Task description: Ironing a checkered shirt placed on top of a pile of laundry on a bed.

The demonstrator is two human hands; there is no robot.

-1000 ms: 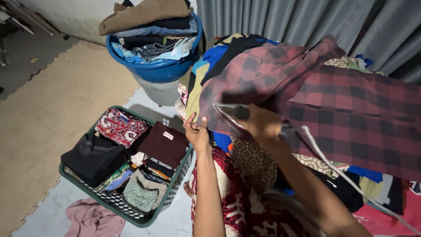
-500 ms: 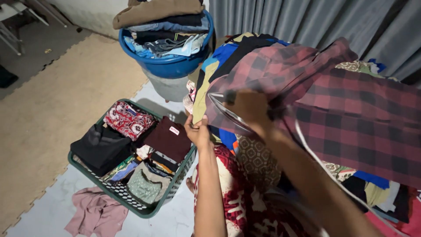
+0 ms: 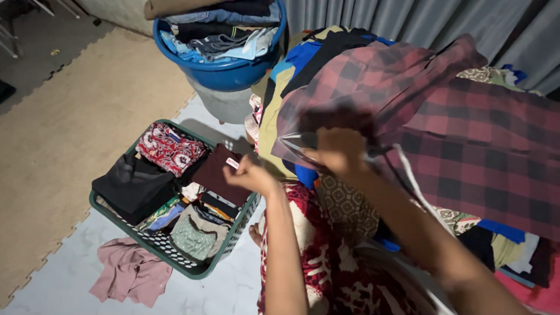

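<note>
Off comes the left hand [image 3: 252, 175] from the shirt hem it pinched half a second ago; now it hangs curled and empty above the corner of the green laundry basket [image 3: 224, 251], close to the folded maroon garment [image 3: 219, 175] inside. Meanwhile the right hand [image 3: 338, 151] has slid a touch further along, fist wrapped round the handle of the electric iron [image 3: 303, 143], its pale cord [image 3: 417, 186] trailing back over the forearm. That iron presses on the edge of the red plaid shirt [image 3: 466, 151], which lies spread across a heap of mixed clothes serving as the pressing surface, so the cloth stays flat under it. Folded pieces sit packed in the basket, more are stacked in the blue tub [image 3: 224, 76] behind, and a pink garment [image 3: 131, 277] lies loose on the floor.
</note>
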